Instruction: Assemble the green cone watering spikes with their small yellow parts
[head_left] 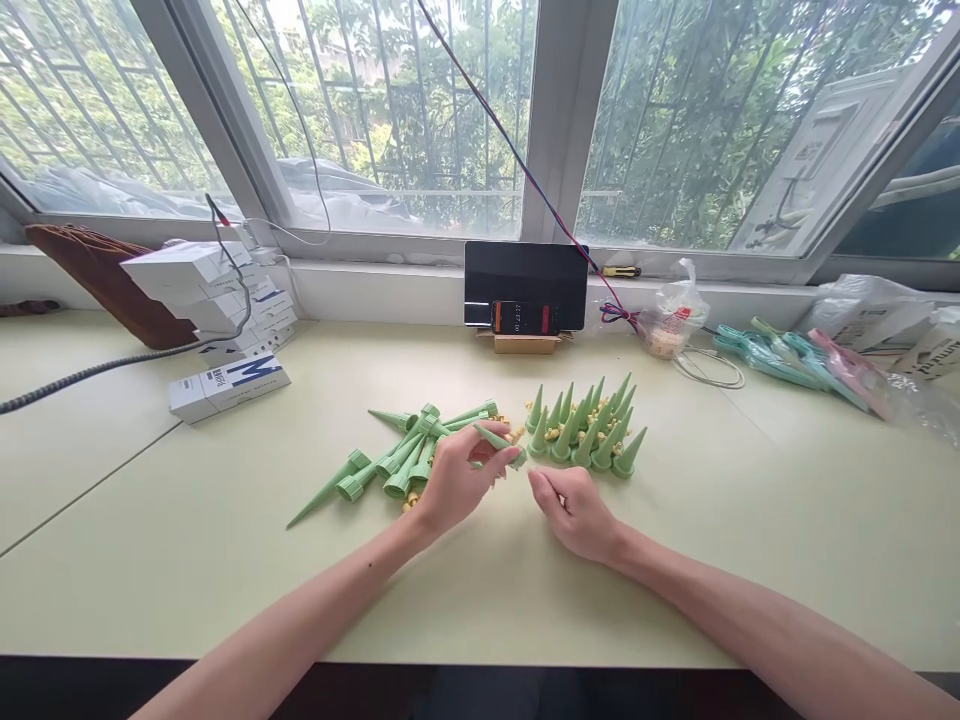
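Note:
Between the thumb and fingers of my left hand (461, 475) is a green plastic watering spike (496, 440), its wide capped end turned toward my right hand. My right hand (576, 505) rests closed near the table, just right of that end; what its fingers hold, if anything, is hidden. Left of my left hand lies a loose pile of green spikes (405, 458), pointing various ways, with small yellow pieces (410, 502) among them. Beyond my right hand, more green spikes (583, 430) stand upright in rows, points up, with yellow pieces between them.
A phone (525, 317) showing a timer leans on a small cardboard stand (525, 344) before a black panel (525, 270). White boxes (229, 385) and a cable (112, 368) are at left. A plastic bag (675, 315) and teal straps (780, 355) lie back right.

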